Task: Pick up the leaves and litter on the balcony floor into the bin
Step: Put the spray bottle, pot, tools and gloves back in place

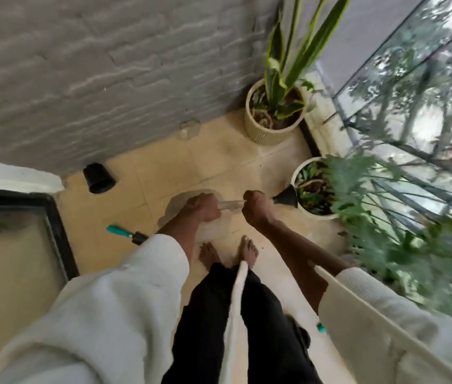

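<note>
Left hand (202, 207), right hand (256, 207) each grip clear crinkled plastic bag (230, 204) stretched between; beige tiled floor (219, 162).

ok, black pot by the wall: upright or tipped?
Tipped. The black pot lies on its side on the floor against the grey wall, open mouth facing the camera.

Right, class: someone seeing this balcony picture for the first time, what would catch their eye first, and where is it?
First, the two hands at centre, left hand and right hand, gripping a clear plastic bag stretched between them above the tan tiled floor. Next, the tall snake plant in its cream ribbed pot in the far corner by the grey brick wall. A black pot lies tipped over at the wall's foot, left.
</note>
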Demonstrator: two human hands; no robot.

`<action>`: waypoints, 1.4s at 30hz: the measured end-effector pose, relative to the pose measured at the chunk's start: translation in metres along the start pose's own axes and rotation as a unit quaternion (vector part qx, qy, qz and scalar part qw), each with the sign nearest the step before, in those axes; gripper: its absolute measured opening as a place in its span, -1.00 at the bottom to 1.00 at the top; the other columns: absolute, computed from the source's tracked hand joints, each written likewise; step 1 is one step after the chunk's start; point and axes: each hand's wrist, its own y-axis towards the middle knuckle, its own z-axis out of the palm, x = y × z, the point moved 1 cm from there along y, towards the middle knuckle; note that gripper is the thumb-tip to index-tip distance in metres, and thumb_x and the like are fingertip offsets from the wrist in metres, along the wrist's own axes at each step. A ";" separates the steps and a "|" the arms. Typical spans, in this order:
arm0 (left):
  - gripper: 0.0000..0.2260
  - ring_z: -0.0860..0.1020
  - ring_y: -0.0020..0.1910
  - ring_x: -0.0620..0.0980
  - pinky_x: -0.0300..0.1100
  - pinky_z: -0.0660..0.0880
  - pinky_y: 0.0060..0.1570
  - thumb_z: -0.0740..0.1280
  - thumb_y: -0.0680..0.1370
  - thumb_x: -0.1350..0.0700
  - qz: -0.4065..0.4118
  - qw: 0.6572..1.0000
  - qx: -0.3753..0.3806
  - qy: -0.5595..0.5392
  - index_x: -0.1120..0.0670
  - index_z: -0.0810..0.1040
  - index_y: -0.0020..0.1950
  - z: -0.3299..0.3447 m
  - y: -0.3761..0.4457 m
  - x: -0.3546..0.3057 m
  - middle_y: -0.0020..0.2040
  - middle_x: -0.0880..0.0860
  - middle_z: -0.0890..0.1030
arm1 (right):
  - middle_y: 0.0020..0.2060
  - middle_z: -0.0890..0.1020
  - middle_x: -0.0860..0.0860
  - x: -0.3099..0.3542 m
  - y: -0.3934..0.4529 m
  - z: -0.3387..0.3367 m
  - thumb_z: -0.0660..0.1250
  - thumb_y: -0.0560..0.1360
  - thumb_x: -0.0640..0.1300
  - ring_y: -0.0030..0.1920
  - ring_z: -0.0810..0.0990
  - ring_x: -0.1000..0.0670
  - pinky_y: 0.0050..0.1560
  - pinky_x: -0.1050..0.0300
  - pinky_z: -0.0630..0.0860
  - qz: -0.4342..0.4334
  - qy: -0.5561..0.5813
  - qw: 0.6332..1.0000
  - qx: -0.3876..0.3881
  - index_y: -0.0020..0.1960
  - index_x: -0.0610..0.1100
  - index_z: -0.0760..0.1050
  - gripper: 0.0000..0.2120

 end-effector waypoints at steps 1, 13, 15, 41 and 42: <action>-0.66 0.59 0.02 0.13 -0.10 0.52 -0.05 0.29 0.53 -0.01 0.008 1.000 0.003 0.014 0.11 0.55 0.24 -0.007 -0.025 -0.007 0.11 0.13 0.61 | -0.02 0.64 -0.21 0.004 -0.021 -0.014 0.22 0.46 -0.28 -0.04 0.63 -0.24 -0.15 0.07 0.51 0.004 0.005 1.000 -0.001 0.07 -0.20 0.59 -0.76; -0.76 0.61 -0.03 0.09 -0.17 0.44 -0.18 0.28 0.52 0.05 0.151 0.970 -0.015 0.191 0.05 0.60 0.13 -0.064 -0.200 -0.086 0.06 0.09 0.64 | -0.11 0.67 -0.18 0.011 -0.200 -0.109 0.21 0.46 -0.29 -0.06 0.64 -0.20 -0.10 0.07 0.53 0.163 0.115 0.973 -0.119 -0.04 -0.20 0.60 -0.80; -0.72 0.60 0.05 0.10 -0.14 0.46 -0.10 0.26 0.53 0.05 0.176 0.959 -0.010 0.221 0.05 0.57 0.20 -0.065 -0.205 -0.098 0.12 0.09 0.62 | -0.21 0.66 -0.16 0.009 -0.215 -0.109 0.23 0.42 -0.29 -0.15 0.63 -0.19 -0.20 0.07 0.53 0.192 0.133 0.959 -0.159 -0.19 -0.20 0.56 -0.86; -0.62 0.57 -0.01 0.07 -0.16 0.42 -0.14 0.42 0.48 -0.02 0.467 0.725 0.152 0.483 0.19 0.59 0.19 0.095 -0.364 -0.131 0.02 0.09 0.61 | 0.13 0.62 -0.19 0.069 -0.485 0.093 0.20 0.55 -0.23 0.12 0.59 -0.20 -0.01 0.05 0.51 0.597 0.463 0.466 -0.461 0.25 -0.26 0.54 -0.69; -0.61 0.57 0.00 0.08 -0.17 0.43 -0.13 0.42 0.49 -0.01 0.466 0.723 0.163 0.483 0.20 0.57 0.21 0.106 -0.375 -0.131 0.02 0.10 0.60 | 0.12 0.63 -0.18 0.069 -0.496 0.101 0.19 0.56 -0.23 0.10 0.60 -0.19 -0.06 0.09 0.49 0.606 0.465 0.449 -0.464 0.22 -0.24 0.56 -0.71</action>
